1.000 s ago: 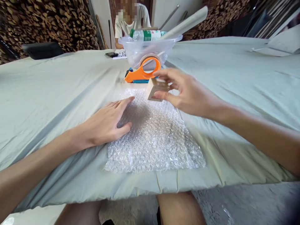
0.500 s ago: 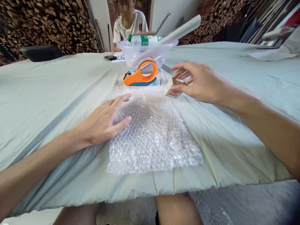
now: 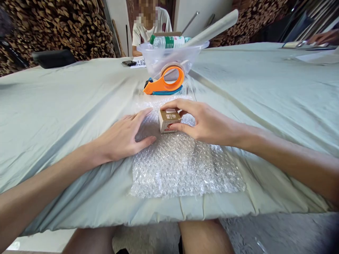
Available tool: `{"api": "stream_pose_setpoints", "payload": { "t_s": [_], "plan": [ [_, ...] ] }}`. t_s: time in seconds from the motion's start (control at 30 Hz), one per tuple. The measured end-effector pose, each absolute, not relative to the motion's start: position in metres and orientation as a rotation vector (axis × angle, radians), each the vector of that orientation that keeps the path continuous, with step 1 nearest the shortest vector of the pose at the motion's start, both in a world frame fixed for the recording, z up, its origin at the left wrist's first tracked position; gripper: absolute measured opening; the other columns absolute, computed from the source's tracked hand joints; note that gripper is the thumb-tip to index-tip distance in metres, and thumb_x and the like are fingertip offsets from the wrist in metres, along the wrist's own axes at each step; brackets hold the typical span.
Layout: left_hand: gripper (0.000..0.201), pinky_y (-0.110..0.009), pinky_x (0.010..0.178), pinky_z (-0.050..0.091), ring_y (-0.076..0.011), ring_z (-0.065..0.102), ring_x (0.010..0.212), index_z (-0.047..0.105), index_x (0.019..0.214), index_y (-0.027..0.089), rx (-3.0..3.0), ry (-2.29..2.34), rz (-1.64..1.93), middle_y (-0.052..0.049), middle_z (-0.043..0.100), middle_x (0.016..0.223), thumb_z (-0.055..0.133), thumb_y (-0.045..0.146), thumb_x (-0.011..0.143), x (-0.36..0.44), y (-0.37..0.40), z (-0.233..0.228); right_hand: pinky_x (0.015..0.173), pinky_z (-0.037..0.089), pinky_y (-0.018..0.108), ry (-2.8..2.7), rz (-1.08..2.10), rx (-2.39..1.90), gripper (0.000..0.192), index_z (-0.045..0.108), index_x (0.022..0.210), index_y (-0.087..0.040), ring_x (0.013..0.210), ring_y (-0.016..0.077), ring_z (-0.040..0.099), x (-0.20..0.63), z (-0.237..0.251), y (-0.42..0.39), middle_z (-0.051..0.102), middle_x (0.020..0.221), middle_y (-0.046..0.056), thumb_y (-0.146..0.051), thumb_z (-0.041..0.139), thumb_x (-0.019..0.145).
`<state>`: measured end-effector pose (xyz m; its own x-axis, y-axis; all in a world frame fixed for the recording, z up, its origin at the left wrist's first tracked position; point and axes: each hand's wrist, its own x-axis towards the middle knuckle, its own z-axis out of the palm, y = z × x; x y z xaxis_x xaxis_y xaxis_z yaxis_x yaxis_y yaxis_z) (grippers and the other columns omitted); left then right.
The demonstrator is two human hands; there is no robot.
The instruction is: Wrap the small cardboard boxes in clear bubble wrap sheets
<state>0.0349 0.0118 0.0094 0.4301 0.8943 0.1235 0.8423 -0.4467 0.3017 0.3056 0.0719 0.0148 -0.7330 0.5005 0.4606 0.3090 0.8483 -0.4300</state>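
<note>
Presently on the table: one sheet of bubble wrap (image 3: 182, 165), spread flat on a pale green cloth (image 3: 66, 102) near the table's front edge. Left hand (image 3: 124, 135): fingers extended and open, palm down on the sheet's left margin, apparently pinning it so that it does not slide. Right hand (image 3: 203, 121): fingers closed round a small cardboard box (image 3: 168, 121), thumb on its near face, the others curled over the top and far side; the box sits on the wrap's far part, just beyond the left fingertips, steadied rather than lifted, as far as can be judged. Beyond the right fingers: an orange tape dispenser (image 3: 164, 82), then a clear plastic tub (image 3: 172, 56) holding a green-labelled bottle (image 3: 169, 41) and a paper roll (image 3: 214, 29). Farther off, a phone (image 3: 129, 63) and a seated person (image 3: 150, 24).
</note>
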Motion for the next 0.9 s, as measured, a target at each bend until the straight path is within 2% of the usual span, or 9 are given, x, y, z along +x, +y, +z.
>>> {"api": "stream_pose_setpoints", "payload": {
  "t_s": [0.07,0.17,0.23,0.33,0.43,0.5,0.6,0.77,0.9],
  "plan": [
    [0.097,-0.063,0.132,0.043,-0.0431,0.056,0.156,0.031,0.175,0.008,2.472,1.549,0.366,-0.021,0.052,0.174,0.049,0.068,0.1,0.035,0.011,0.01,0.109,0.057,0.043,-2.436,0.495,-0.597,0.045,0.069,0.143,-0.017,0.121,0.0281,0.072,0.308,0.016,0.072,0.077,0.137,0.011,-0.025,0.075,0.099],
    [0.096,-0.064,0.132,0.043,-0.043,0.053,0.158,0.032,0.176,0.013,2.444,1.582,0.373,-0.018,0.049,0.177,0.044,0.073,0.102,0.036,0.009,0.012,0.105,0.057,0.042,-2.422,0.583,-0.63,0.052,0.067,0.147,-0.019,0.119,0.0276,0.071,0.311,0.021,0.071,0.074,0.143,0.011,-0.042,0.076,0.101],
    [0.085,-0.062,0.129,0.046,-0.0412,0.056,0.154,0.041,0.171,0.015,2.433,1.675,0.495,-0.017,0.054,0.172,0.038,0.07,0.106,0.037,0.007,0.014,0.1,0.057,0.043,-2.357,0.553,-0.722,0.05,0.067,0.143,-0.019,0.115,0.0275,0.071,0.314,0.028,0.069,0.073,0.14,0.012,-0.055,0.063,0.109],
    [0.077,-0.058,0.108,0.056,-0.0394,0.071,0.124,0.052,0.162,0.017,2.372,2.016,0.679,-0.018,0.072,0.14,0.042,0.068,0.105,0.037,0.003,0.017,0.086,0.055,0.046,-2.256,0.208,-1.118,0.043,0.071,0.123,-0.017,0.092,0.0284,0.069,0.32,0.038,0.068,0.075,0.107,0.012,-0.053,0.049,0.113],
    [0.087,-0.046,0.082,0.054,-0.0308,0.069,0.084,0.044,0.167,0.018,2.261,2.166,0.624,-0.008,0.072,0.097,0.059,0.07,0.098,0.039,0.001,0.015,0.081,0.054,0.051,-2.393,0.004,-1.6,0.052,0.067,0.136,-0.012,0.086,0.036,0.07,0.326,0.04,0.066,0.075,0.095,0.015,-0.055,0.063,0.106],
    [0.088,-0.038,0.072,0.047,-0.0241,0.063,0.072,0.037,0.171,0.021,2.218,2.04,0.629,-0.001,0.067,0.082,0.068,0.057,0.096,0.042,0.001,0.014,0.081,0.055,0.05,-2.522,0.129,-1.686,0.063,0.057,0.154,-0.011,0.096,0.0398,0.074,0.327,0.037,0.066,0.078,0.105,0.018,-0.049,0.063,0.105],
    [0.082,-0.031,0.065,0.042,-0.0159,0.055,0.062,0.038,0.172,0.029,2.141,1.762,0.862,0.006,0.058,0.072,0.068,0.036,0.095,0.049,0.001,0.013,0.078,0.054,0.045,-2.452,0.392,-1.559,0.066,0.045,0.165,-0.014,0.09,0.0323,0.074,0.325,0.035,0.066,0.077,0.103,0.012,-0.029,0.061,0.103],
    [0.068,-0.025,0.052,0.038,-0.0112,0.049,0.053,0.046,0.161,0.024,1.833,1.478,1.239,0.009,0.052,0.067,0.068,0.033,0.097,0.058,0.003,0.018,0.064,0.048,0.038,-1.865,0.947,-1.228,0.075,0.045,0.156,-0.014,0.068,0.0209,0.063,0.312,0.035,0.067,0.069,0.092,0.003,-0.019,0.078,0.088],
    [0.052,-0.027,0.062,0.052,-0.0134,0.067,0.067,0.053,0.145,0.023,1.735,1.384,1.341,0.006,0.064,0.075,0.07,0.03,0.096,0.065,0.001,0.021,0.071,0.056,0.034,-1.598,1.375,-0.741,0.052,0.048,0.142,-0.02,0.073,0.0159,0.066,0.303,0.025,0.062,0.076,0.097,0.001,-0.024,0.076,0.098]
  ]
}}
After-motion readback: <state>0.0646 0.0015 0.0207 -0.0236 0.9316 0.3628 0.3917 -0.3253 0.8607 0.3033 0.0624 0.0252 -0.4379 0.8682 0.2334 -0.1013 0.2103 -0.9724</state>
